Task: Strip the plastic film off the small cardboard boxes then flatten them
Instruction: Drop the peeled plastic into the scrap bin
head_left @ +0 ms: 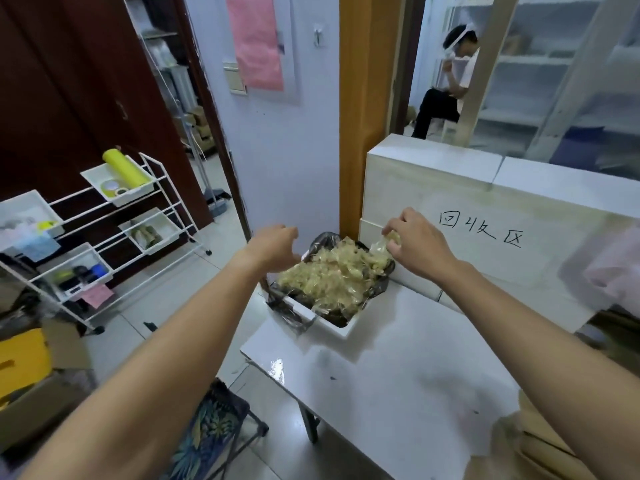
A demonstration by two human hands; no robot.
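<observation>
Pale wall (277,150) ahead of me, pink sheet (254,39) high on it. Dark red-brown door (69,81) to my left, with a white wheeled wire rack (162,188) before it on the pale tiled floor (166,299). Glossy white table (398,375) below me. White partition (433,188) with handwritten characters to my right, glass panes (554,81) above it.

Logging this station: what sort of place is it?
Probably a small packing or recycling workroom: a white bin heaped with crumpled clear plastic film, a white wire rack holding tape rolls.

a single wide head-worn view looks forward and down, close over the white table (398,375).
</observation>
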